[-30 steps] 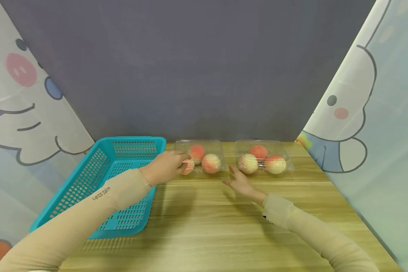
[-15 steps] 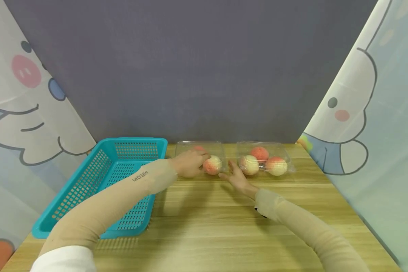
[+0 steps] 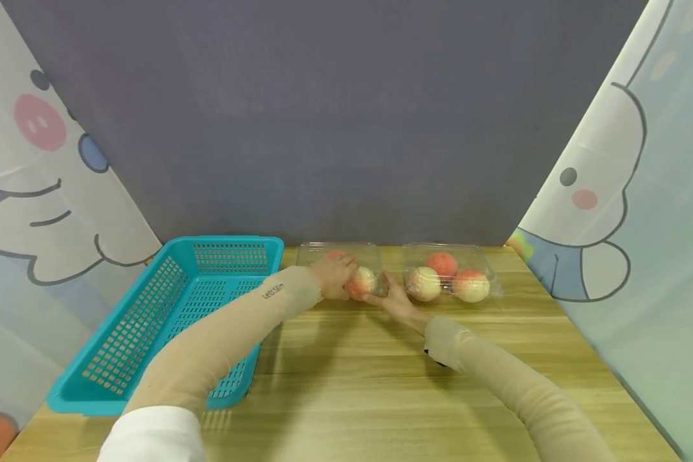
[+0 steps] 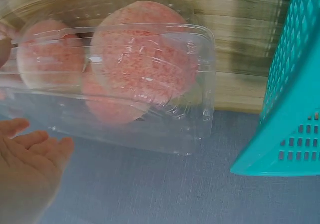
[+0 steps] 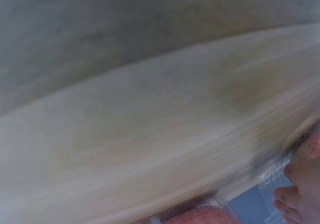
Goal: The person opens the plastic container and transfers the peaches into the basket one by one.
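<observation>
Two clear plastic clamshell boxes of red-and-cream peaches stand side by side at the back of the table. My left hand (image 3: 333, 276) is over the left box (image 4: 197, 124), hiding part of its contents. In the left wrist view its fingers (image 4: 35, 149) are loosely extended beside the lid. A peach (image 3: 362, 282) shows just right of this hand. My right hand (image 3: 397, 301) is at the left box's front right corner, thumb and forefinger spread; contact with the plastic is hard to tell. Several peaches fill the right box (image 3: 447, 273), including a red one (image 3: 441, 264).
A turquoise perforated basket (image 3: 112, 330) stands at the left of the wooden table (image 3: 352, 385). Behind the boxes rises a grey wall (image 3: 346, 128). Curtains printed with cartoon figures hang on both sides.
My left hand has moved right across the left box, covering its left peach. My right hand has shifted slightly left, up to that box's corner. The basket and boxes stay put.
</observation>
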The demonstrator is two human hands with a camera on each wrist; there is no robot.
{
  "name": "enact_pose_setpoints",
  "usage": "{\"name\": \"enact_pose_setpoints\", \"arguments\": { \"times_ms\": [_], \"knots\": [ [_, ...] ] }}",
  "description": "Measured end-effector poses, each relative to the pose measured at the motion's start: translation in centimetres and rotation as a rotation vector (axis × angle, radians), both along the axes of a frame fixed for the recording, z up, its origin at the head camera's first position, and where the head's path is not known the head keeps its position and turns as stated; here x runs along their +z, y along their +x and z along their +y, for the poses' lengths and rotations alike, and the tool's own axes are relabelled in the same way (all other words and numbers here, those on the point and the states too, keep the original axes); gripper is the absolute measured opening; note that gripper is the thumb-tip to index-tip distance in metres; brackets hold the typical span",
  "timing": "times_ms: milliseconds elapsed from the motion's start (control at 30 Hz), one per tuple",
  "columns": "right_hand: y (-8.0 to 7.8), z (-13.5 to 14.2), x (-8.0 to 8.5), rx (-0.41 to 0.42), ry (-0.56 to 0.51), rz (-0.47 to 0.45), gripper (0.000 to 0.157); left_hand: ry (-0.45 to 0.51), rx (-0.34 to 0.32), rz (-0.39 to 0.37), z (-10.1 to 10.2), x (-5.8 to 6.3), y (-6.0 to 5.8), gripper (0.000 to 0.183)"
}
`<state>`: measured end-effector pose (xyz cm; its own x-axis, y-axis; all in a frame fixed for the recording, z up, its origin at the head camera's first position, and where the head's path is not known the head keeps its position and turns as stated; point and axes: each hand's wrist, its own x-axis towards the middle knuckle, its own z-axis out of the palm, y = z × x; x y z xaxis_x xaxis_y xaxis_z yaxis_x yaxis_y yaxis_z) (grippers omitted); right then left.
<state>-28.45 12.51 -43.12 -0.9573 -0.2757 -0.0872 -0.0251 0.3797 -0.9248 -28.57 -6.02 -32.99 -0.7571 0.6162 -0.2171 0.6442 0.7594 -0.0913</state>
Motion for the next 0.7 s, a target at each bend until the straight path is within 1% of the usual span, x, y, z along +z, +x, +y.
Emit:
{"name": "enact_pose_setpoints", "arguments": {
  "times_ms": [133,300,367,533,700],
  "knots": [
    [-0.1,-0.1,-0.1,0.014,0.011,-0.028,0.099,-0.043,0.000,0.019,0.6,-0.7,-0.7,0.083],
    [-0.3,-0.2,-0.4,0.002,-0.001,-0.037,0.101,-0.082,0.004,0.047,1.5,-1.7,-1.6,0.091],
    [-0.4,-0.3,-0.6,-0.003,-0.011,-0.036,0.101,-0.086,0.016,0.038,1.7,-2.1,-1.8,0.093],
    [-0.5,-0.5,-0.9,0.002,-0.045,-0.031,0.099,-0.072,0.051,-0.036,1.8,-2.4,-2.1,0.092],
    [-0.6,-0.5,-0.9,0.008,-0.092,-0.031,0.095,-0.080,0.045,-0.050,2.1,-2.0,-2.0,0.086]
  ]
}}
